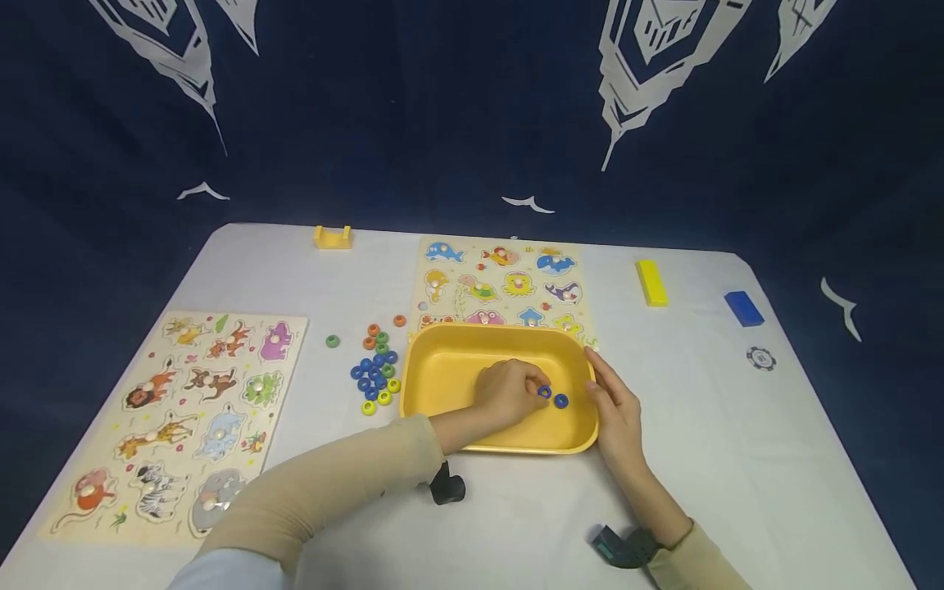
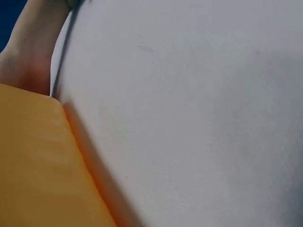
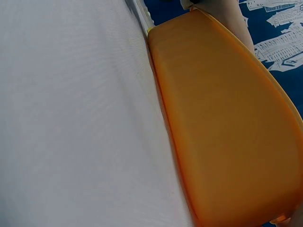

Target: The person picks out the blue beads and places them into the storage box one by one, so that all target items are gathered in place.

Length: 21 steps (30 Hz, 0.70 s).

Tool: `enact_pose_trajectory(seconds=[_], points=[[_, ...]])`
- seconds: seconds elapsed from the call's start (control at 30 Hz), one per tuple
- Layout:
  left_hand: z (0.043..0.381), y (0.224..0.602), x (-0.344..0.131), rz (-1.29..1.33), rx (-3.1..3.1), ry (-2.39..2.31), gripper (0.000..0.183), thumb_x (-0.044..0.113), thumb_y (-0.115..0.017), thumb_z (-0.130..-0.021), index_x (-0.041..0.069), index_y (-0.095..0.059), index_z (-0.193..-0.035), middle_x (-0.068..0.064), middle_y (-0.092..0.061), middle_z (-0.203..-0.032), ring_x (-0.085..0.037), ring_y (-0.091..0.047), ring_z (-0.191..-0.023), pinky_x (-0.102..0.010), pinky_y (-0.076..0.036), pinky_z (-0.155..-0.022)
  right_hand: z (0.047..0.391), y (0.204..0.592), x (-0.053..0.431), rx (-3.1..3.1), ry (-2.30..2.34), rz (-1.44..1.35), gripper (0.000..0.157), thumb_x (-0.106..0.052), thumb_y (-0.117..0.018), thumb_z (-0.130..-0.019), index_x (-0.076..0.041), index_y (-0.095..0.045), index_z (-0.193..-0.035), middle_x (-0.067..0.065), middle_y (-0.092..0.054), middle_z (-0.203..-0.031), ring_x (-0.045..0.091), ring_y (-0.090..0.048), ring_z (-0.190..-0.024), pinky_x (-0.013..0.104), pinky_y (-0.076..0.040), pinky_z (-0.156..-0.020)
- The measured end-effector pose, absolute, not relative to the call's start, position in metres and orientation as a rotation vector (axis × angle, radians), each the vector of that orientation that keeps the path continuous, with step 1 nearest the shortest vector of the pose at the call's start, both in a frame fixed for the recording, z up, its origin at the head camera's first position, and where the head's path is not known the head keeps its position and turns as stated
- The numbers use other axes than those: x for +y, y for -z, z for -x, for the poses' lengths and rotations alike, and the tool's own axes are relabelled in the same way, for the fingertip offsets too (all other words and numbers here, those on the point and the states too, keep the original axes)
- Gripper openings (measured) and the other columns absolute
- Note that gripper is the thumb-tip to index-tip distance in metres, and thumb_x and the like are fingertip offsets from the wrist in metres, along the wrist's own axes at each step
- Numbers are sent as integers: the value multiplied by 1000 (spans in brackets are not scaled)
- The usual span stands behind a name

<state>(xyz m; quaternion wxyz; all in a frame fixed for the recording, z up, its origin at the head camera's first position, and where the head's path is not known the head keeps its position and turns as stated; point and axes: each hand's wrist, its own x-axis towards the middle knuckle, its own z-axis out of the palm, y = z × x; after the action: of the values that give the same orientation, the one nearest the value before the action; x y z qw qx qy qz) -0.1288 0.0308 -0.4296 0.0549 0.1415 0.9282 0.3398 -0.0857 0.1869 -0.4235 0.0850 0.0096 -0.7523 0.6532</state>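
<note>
Taking the yellow tray (image 1: 435, 377) as our clock face, we see the left hand (image 1: 509, 389) inside it, thumb and fingertips drawn nearly together and apparently pinching one blue bead (image 1: 544, 392) toward three o'clock; how firmly, we cannot tell, as neither wrist view shows that pinch. A second blue bead (image 1: 561, 401) lies loose just beside it at four o'clock. The right hand (image 1: 618, 410) holds the rim at three o'clock between thumb and fingers. We judge that a smooth, round bead could slip or roll if the pinch loosens, and a nudge could send the loose one skidding. The tray's twelve o'clock edge overlaps the sea-animal puzzle board (image 1: 472, 264); if it sits on that edge, which we cannot tell, it could rock should the right hand ease. The left sleeve (image 1: 347, 475) passes near the bead cluster (image 1: 378, 360) at nine o'clock, so a careless sweep might scatter it.
</note>
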Motion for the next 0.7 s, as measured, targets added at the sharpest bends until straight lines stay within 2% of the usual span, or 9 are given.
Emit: enact_pose_trajectory(seconds=[0.1, 0.37, 0.57, 0.7], points=[[129, 428, 32, -455, 2806, -984, 19, 28, -75, -68, 24, -70, -86, 18, -54, -59, -1, -47, -64, -20, -34, -62, 85, 423, 187, -2245, -1944, -37, 41, 4, -38, -89, -2, -44, -129, 11, -39, -137, 15, -32, -129, 11, -31, -96], [116, 403, 19, -474, 2751, -1055, 41, 23, -74, -68, 16, -64, -108, 9, -65, -87, -10, -52, -85, -25, -37, -74, 86, 423, 185, -2257, -1945, -40, 41, 4, -37, -89, -3, -44, -129, 9, -39, -137, 15, -32, -129, 12, -30, -97], [96, 379, -19, -578, 2871, -1447, 37, 19, -73, -70, 16, -64, -105, 6, -62, -92, -13, -52, -88, -28, -41, -76, 85, 424, 186, -2268, -1903, -1, 41, 4, -38, -89, -5, -47, -128, 6, -42, -136, 13, -34, -128, 11, -31, -96], [87, 377, -61, -464, 2905, -1800, 33, 13, -74, -69, 13, -65, -100, 1, -62, -90, -18, -55, -86, -29, -44, -74, 86, 424, 186, -2266, -1909, -13, 41, 5, -38, -88, -4, -46, -128, 7, -41, -137, 13, -33, -128, 11, -30, -97]])
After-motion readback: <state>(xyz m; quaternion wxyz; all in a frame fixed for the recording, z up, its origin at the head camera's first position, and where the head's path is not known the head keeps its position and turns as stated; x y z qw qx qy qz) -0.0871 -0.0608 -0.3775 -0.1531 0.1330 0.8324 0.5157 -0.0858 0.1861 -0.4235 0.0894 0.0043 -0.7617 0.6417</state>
